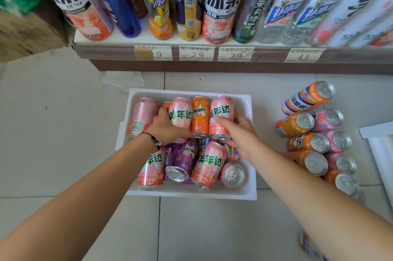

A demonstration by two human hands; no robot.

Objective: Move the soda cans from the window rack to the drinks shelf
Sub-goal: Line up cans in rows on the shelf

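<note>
A white foam box on the floor holds several soda cans, pink, orange and purple. My left hand grips a pink-and-white can in the box's far row. My right hand holds another pink can at the far right, thumb on its front and fingers behind it. An orange can lies between the two. A purple can and more pink cans lie in the near row. The drinks shelf above carries bottles.
Several orange and pink cans lie piled on the tiled floor to the right of the box. White foam pieces lie at the far right edge. Price tags line the shelf front. A cardboard box stands at the left.
</note>
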